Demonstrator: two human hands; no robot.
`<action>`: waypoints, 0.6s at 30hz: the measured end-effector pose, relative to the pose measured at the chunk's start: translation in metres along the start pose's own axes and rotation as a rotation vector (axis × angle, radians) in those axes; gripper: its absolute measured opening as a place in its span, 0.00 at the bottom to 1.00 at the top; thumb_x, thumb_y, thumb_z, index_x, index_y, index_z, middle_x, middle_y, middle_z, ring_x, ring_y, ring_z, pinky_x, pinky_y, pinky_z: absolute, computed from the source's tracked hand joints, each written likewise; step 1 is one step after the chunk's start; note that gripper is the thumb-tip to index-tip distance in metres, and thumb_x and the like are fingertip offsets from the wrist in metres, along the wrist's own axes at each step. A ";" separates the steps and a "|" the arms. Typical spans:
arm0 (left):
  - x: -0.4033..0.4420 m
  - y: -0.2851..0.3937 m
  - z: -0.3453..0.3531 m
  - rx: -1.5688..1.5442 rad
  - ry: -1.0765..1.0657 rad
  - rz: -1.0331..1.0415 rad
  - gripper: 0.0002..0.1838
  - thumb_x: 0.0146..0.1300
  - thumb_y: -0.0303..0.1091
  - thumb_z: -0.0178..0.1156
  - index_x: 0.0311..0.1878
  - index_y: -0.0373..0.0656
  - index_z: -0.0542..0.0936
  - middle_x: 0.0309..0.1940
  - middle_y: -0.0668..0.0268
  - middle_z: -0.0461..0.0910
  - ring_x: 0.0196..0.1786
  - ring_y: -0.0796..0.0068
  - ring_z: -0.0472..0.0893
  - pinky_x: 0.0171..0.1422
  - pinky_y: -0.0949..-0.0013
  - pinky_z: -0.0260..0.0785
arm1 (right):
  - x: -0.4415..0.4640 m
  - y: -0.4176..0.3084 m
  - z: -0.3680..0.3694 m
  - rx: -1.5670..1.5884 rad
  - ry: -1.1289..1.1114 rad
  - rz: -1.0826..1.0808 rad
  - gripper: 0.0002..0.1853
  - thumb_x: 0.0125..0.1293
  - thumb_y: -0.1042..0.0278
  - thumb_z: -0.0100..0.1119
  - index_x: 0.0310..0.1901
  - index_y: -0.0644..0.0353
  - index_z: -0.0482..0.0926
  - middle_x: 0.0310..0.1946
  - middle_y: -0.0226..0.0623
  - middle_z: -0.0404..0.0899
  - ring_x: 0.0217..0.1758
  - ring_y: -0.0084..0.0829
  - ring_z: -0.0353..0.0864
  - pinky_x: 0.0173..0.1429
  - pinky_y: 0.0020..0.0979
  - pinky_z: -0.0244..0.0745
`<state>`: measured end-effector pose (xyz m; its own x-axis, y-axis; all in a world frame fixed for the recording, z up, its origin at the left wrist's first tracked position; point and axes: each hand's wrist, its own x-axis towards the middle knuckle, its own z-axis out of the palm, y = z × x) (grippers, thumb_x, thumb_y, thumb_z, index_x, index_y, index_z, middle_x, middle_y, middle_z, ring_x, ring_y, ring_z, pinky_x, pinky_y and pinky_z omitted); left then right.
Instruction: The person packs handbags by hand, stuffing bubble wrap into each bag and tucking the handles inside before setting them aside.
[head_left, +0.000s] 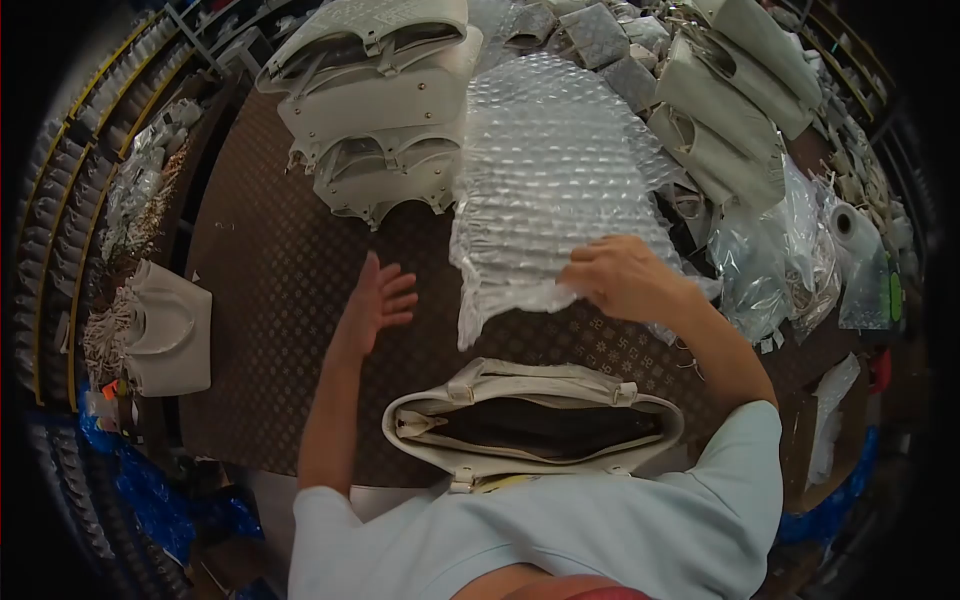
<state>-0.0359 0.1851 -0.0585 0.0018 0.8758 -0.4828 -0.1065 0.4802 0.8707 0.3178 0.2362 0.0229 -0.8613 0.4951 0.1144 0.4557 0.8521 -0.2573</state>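
Observation:
With its fingers pinched, my right hand (pixel 615 278) grips the near edge of a sheet of bubble wrap (pixel 555 170). The wrap stretches away from me across the table, its lower left corner hanging loose. My left hand (pixel 380 297) is raised over the brown table with fingers apart, holding nothing, to the left of the wrap. Right against my body stands a cream handbag (pixel 530 462), its top open and its dark inside showing. Both of its handles are partly seen; its lower part is hidden by my shirt.
Several cream handbags (pixel 375 105) are stacked at the back left of the patterned brown table (pixel 270 250), more (pixel 715 150) at the back right. Another handbag (pixel 165 330) stands at the left edge. Clear plastic bags (pixel 755 265) lie at the right. Racks (pixel 60 220) line the left side.

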 end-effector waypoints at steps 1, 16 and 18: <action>0.018 0.013 0.006 -0.060 -0.053 -0.045 0.53 0.57 0.73 0.44 0.69 0.32 0.52 0.65 0.51 0.62 0.56 0.60 0.74 0.55 0.62 0.70 | -0.008 -0.021 -0.015 0.004 -0.030 -0.064 0.11 0.47 0.73 0.61 0.36 0.55 0.78 0.32 0.33 0.75 0.42 0.36 0.76 0.46 0.35 0.71; -0.045 0.130 0.088 0.543 -0.642 0.724 0.15 0.65 0.34 0.57 0.54 0.43 0.77 0.34 0.71 0.81 0.34 0.82 0.76 0.40 0.75 0.69 | 0.004 -0.004 -0.087 0.043 0.370 -0.049 0.10 0.49 0.72 0.70 0.30 0.64 0.77 0.64 0.39 0.66 0.70 0.43 0.58 0.68 0.43 0.59; -0.056 0.127 0.082 0.639 -0.345 1.044 0.14 0.65 0.34 0.57 0.52 0.43 0.78 0.35 0.71 0.81 0.35 0.83 0.76 0.40 0.76 0.70 | 0.008 -0.027 -0.091 0.564 0.193 0.390 0.11 0.54 0.72 0.69 0.37 0.67 0.79 0.56 0.40 0.75 0.59 0.33 0.74 0.57 0.31 0.72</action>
<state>0.0321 0.2011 0.0875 0.4747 0.7720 0.4227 0.2828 -0.5886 0.7574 0.3194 0.2326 0.1179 -0.5800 0.8118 0.0675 0.4915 0.4148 -0.7657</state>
